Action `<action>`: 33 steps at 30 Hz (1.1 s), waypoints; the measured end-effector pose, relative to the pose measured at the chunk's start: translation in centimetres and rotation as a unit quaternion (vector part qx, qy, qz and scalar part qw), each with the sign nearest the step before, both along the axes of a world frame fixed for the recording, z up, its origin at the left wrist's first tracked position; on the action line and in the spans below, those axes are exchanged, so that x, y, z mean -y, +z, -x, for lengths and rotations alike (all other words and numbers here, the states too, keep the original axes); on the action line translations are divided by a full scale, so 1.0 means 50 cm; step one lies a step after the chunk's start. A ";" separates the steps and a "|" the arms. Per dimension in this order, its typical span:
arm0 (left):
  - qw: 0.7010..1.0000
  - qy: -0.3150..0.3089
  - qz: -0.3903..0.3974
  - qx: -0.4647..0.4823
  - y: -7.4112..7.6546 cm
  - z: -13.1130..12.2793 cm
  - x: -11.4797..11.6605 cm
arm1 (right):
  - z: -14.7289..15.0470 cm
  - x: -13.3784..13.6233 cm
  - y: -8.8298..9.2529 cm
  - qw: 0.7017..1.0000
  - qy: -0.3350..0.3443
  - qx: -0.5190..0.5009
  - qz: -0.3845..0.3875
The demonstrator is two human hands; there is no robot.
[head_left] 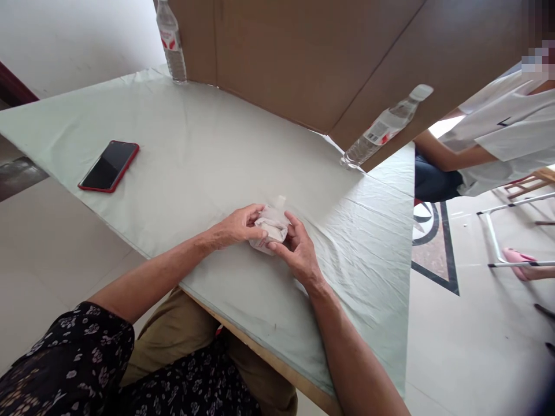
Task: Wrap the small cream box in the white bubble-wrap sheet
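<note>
Between my two hands sits a small whitish bundle point(273, 224), wrapped in thin, crumpled plastic like a bag, on the pale green tablecloth point(208, 167). What is inside the wrapping I cannot make out. My left hand point(243, 225) grips its left side, with the thumb on the near face and the fingers behind. From the right, my right hand point(299, 248) holds the bundle with thumb and fingers curved round it. A bit of the plastic sticks up at the far side.
A phone point(110, 166) in a red case lies at the left. Upright brown cardboard point(281, 63) stands across the back, with a water bottle point(172, 46) at its left and another bottle point(385, 127) at its right. Beyond the right edge sits a person in a white shirt point(511, 121).
</note>
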State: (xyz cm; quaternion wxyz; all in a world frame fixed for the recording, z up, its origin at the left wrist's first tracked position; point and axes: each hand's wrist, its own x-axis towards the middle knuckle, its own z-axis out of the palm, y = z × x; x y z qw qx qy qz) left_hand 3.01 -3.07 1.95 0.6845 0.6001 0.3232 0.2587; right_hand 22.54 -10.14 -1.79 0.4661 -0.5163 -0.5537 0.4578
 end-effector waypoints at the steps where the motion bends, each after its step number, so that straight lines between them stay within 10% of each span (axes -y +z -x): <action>1: 1.000 -0.004 0.013 0.004 -0.001 -0.001 0.000 | 0.001 0.002 -0.002 1.000 -0.001 -0.004 -0.003; 33: 0.998 0.003 0.056 0.022 -0.008 -0.012 0.002 | 0.011 0.013 -0.022 0.993 -0.100 0.043 -0.054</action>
